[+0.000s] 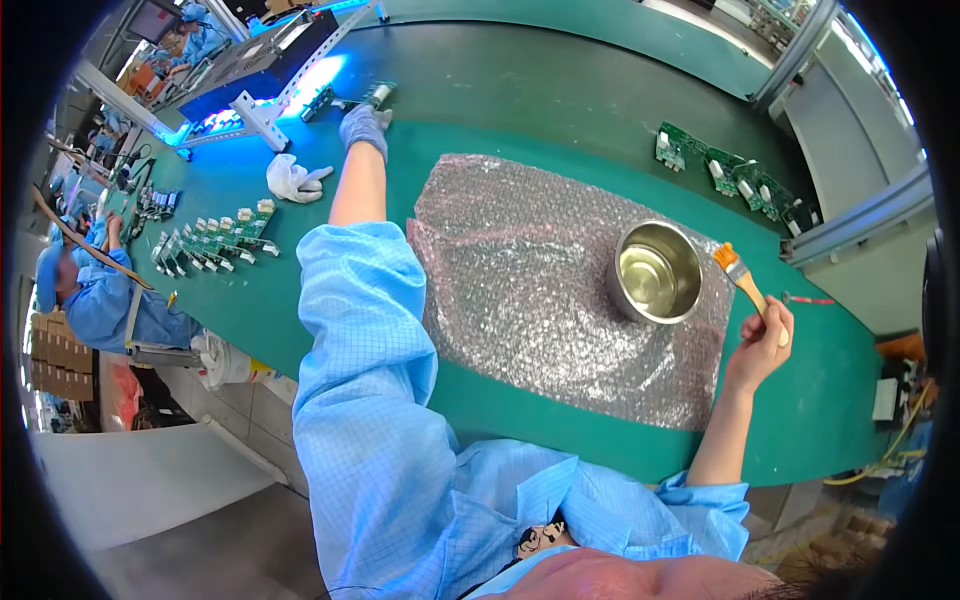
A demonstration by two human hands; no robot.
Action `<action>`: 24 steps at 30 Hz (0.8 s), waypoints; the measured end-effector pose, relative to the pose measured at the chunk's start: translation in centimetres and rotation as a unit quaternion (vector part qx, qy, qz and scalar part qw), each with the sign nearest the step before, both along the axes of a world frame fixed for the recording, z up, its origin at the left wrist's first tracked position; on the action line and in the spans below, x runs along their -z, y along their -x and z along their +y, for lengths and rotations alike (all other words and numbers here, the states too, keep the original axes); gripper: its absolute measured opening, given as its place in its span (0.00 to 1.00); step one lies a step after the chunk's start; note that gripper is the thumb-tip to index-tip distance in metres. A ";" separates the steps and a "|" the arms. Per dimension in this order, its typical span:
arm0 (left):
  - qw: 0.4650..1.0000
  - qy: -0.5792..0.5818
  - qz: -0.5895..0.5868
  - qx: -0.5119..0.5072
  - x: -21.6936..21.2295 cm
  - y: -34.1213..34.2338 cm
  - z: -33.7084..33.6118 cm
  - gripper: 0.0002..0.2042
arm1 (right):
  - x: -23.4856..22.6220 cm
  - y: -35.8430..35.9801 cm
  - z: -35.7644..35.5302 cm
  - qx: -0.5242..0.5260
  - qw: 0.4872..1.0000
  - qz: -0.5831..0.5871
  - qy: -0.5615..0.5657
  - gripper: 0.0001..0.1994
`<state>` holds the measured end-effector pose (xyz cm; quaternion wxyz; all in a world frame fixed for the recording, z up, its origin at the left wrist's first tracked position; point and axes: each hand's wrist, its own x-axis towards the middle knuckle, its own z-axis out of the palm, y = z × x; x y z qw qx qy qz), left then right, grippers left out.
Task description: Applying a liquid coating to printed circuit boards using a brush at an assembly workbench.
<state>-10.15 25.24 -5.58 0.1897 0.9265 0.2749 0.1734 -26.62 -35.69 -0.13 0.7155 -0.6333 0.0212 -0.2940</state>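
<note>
Brush: a small paintbrush [738, 272] with orange bristles and a pale wooden handle was gripped in the right hand [764, 340], bristles up, just beside the tin's right rim and not dipped.
Right hand: bare, fingers clenched round the lower handle.
Tin: one round metal tin [656, 272] stood open on the sheet, a little clear liquid at its bottom.
Sheet: one silvery bubble-wrap sheet [540, 290] lay flat on the green conveyor belt [500, 85]; no board lay on it.
Left hand: the gloved left hand [364, 128] was stretched far up the belt, touching a small circuit board [372, 97]; whether it had closed on it I cannot tell.
Progress: judged early in the cycle; a board was being fetched and brushing not begun.
Waiting boards: one cluster of about six green boards [735, 180] at the far right.
Other boards: one row of boards [210, 243], too many and too small to count, at the left.
Spare glove: one white glove [292, 180] lay crumpled near the left arm.
</note>
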 end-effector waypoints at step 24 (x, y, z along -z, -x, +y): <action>0.896 -0.110 0.068 0.426 -2.9 -15.1 -38.2 0.17 | 0.3 -0.7 -0.8 0.040 0.999 0.031 -0.003 0.07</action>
